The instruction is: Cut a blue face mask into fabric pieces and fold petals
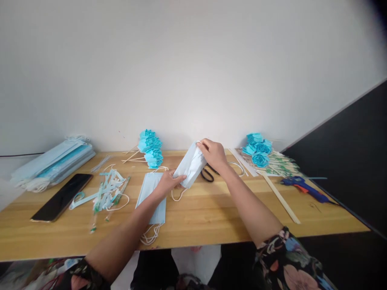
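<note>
A light blue face mask (191, 164) is held up at a tilt above the middle of the table, its white ear loop hanging below. My left hand (171, 181) pinches its lower left end, thumb on the front. At the upper right end, my right hand (213, 153) grips it between thumb and fingers. Flat on the table under my left forearm lies another face mask (149, 187), partly hidden by the arm. Black-handled scissors (207, 175) rest behind the held mask, their blades out of sight.
Stacked masks (57, 163) and a phone (62, 197) lie left, beside cut strips (109, 189). Blue paper-like flowers (151, 147) on sticks sit at the back; more flowers (258, 149) lie right. A blue glue gun (306, 188) and a flat wooden strip (281, 197) are on the right.
</note>
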Available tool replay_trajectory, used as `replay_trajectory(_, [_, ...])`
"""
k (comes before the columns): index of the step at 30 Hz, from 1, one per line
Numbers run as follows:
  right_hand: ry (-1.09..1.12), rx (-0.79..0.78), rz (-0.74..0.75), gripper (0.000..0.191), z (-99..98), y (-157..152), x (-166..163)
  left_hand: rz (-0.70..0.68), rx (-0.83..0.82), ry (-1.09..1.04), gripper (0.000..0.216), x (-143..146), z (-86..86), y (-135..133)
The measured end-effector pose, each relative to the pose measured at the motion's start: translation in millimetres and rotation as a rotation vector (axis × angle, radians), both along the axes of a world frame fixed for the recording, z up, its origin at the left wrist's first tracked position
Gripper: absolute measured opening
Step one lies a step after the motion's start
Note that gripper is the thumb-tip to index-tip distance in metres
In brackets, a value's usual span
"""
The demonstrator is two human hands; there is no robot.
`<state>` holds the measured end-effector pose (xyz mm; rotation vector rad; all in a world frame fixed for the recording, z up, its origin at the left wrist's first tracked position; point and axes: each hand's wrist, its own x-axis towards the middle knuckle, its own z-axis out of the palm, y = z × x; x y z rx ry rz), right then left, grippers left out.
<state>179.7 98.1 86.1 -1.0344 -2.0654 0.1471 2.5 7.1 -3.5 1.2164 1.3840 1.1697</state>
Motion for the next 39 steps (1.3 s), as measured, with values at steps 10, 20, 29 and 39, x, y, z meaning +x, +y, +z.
replay_trajectory(10, [0.014,0.192,-0.102,0.035,-4.6,17,6,0.092,0.133,0.076,0.033,-6,15.1,-2])
replay_trajectory(20, [0.057,-0.017,0.098,0.032,-7.7,15,18,-0.389,0.142,-0.055,0.040,-28,52.2,-20])
replay_trajectory(29, [0.292,-0.419,0.374,0.037,-12.8,-20,-13,-0.102,0.042,-0.119,0.039,-5,26.4,-13])
replay_trajectory(39, [0.480,-0.640,0.487,0.038,-50.9,-31,-15,0.104,0.147,-0.460,0.043,-2,11.6,-5])
